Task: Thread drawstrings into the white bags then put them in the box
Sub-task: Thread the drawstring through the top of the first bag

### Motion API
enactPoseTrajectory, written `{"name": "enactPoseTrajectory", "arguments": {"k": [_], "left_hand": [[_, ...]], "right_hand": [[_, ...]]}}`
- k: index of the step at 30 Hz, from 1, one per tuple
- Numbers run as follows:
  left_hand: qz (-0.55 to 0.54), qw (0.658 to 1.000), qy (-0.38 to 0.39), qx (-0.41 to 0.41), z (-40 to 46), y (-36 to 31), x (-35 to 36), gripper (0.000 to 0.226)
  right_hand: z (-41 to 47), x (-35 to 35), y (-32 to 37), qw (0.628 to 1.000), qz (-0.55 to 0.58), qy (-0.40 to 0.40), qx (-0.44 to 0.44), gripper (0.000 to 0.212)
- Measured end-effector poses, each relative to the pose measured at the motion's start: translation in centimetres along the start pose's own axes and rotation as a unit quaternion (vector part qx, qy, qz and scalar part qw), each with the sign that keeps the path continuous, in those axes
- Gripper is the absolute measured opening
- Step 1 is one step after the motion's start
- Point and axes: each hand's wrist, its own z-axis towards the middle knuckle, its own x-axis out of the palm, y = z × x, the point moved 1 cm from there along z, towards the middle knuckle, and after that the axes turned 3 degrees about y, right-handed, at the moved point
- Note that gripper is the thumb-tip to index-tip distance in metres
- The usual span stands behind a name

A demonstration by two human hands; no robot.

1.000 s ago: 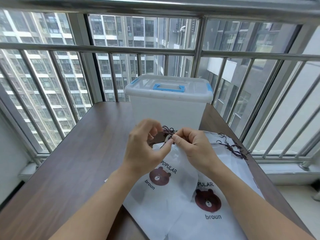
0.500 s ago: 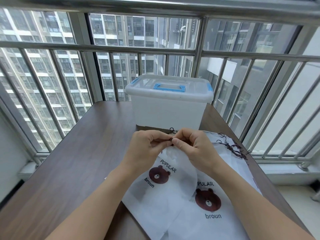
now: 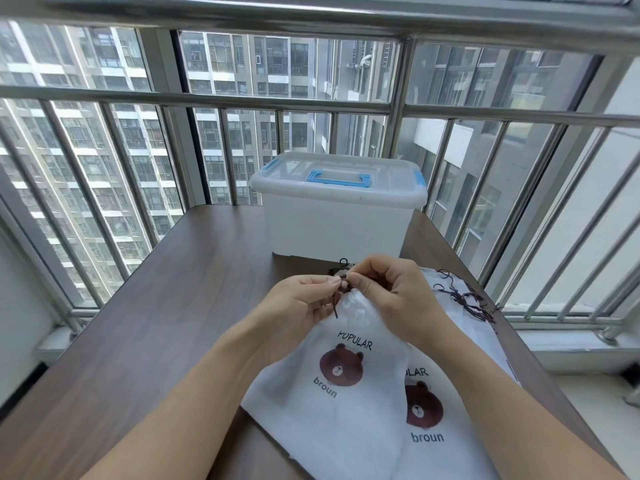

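Your left hand pinches the thin dark brown drawstring between thumb and forefinger, the other fingers curled under, a short end of cord hanging below. Your right hand meets it fingertip to fingertip, pinching the same cord and the gathered mouth of the white fabric bag printed with a brown bear. Both hands are raised just in front of the translucent white plastic box with blue handle, its lid closed. A tangle of loose dark drawstrings lies right of the box's front, on more white bags.
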Motion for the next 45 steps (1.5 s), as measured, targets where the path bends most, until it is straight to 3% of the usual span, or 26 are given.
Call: {"name": "enactPoseTrajectory", "arguments": {"k": [7, 14, 20, 23, 30, 34, 39, 45], "left_hand": [[0.005, 0.999, 0.047, 0.001, 0.1, 0.5, -0.6, 0.016], [0.089, 0.996, 0.002, 0.029, -0.2, 0.5, 0.0, 0.011], [0.129, 0.990, -0.026, 0.053, -0.2, 0.3, 0.1, 0.053], [0.145, 0.984, -0.058, 0.085, -0.2, 0.3, 0.4, 0.061], [0.196, 0.961, -0.132, 0.147, -0.2, 0.6, 0.9, 0.020], [0.215, 0.941, -0.184, 0.187, 0.0, 0.8, 0.6, 0.017], [0.136, 0.931, -0.286, 0.180, 0.5, 0.0, -1.3, 0.019], [0.144, 0.930, -0.298, 0.159, 0.4, -0.3, -1.8, 0.021]], "right_hand": [[0.1, -0.7, -0.1, 0.998, -0.037, 0.050, -0.023, 0.019], [-0.2, -0.3, 0.4, 0.993, 0.074, 0.087, 0.009, 0.023], [-0.1, -0.2, 0.5, 0.991, 0.108, 0.078, 0.007, 0.017], [-0.1, -0.1, 0.3, 0.990, 0.120, 0.068, 0.004, 0.012], [-0.1, -0.1, 0.6, 0.994, 0.099, 0.036, 0.024, 0.010], [-0.1, -0.2, 0.7, 0.992, 0.113, 0.002, 0.055, 0.010], [0.3, -1.5, 0.5, 0.962, 0.237, -0.044, 0.131, 0.016], [0.4, -2.2, 1.1, 0.959, 0.223, -0.034, 0.175, 0.057]]}}
